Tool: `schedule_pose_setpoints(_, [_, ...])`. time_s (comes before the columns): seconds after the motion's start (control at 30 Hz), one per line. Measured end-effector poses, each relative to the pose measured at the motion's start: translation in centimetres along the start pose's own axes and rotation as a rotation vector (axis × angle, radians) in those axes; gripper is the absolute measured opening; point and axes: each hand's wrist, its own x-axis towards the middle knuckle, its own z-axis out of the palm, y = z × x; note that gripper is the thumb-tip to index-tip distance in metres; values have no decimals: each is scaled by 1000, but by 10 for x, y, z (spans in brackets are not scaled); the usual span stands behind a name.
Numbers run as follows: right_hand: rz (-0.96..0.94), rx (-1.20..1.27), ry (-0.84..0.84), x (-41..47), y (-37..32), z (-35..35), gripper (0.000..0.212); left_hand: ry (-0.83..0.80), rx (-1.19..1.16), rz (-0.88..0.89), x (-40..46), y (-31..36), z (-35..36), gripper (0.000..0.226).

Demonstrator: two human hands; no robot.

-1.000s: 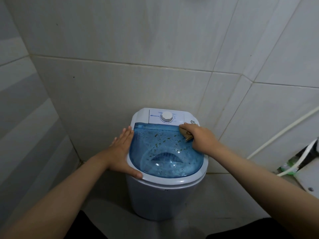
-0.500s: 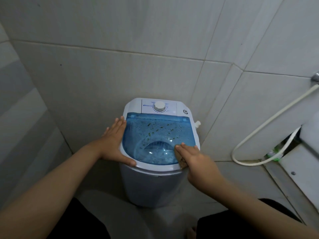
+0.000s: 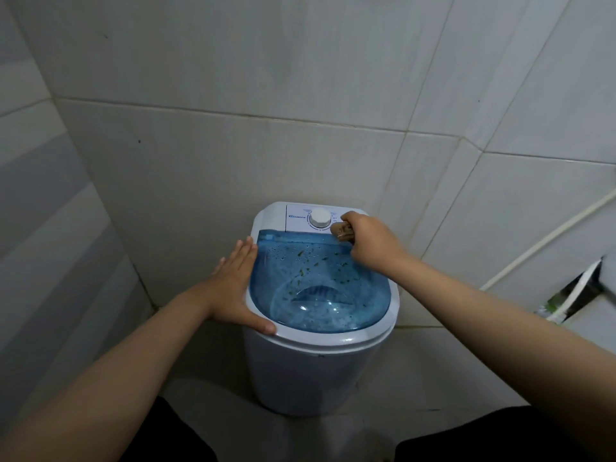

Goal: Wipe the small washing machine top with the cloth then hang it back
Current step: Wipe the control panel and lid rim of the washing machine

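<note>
Small white washing machine (image 3: 313, 371) stands on the floor against the tiled wall. Left hand (image 3: 235, 285) lies flat, fingers spread, on the machine's left rim beside the blue translucent lid (image 3: 320, 288). Right hand (image 3: 371, 243) is fisted around a bunched brown cloth (image 3: 341, 231), pressing it onto the back right of the top, just beside the white dial (image 3: 320, 218). Green specks and droplets dot the lid.
</note>
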Motion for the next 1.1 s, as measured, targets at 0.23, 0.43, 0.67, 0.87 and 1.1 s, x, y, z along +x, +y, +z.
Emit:
schedule_pose_setpoints(0.23, [-58,-65,-16,-7,10,24,45,16,-10,13,3,-5,2,159])
schedule_pose_setpoints(0.43, [-99,-82,-102,-57,13,34,73,24,-12,20,5,-6,4,159])
schedule_pose_setpoints(0.67, [-192,-69,-291,-93,2,9,62,15,-14,13,3,-5,4,158])
schedule_pose_setpoints(0.87, [-201,-4,-102,-26,-13,-16,61,11,-11,12,2,-3,2,158])
schedule_pose_setpoints(1.1, [-247,-132,-43,18,-13,35,52,15,-18,8,2,-2,2,158])
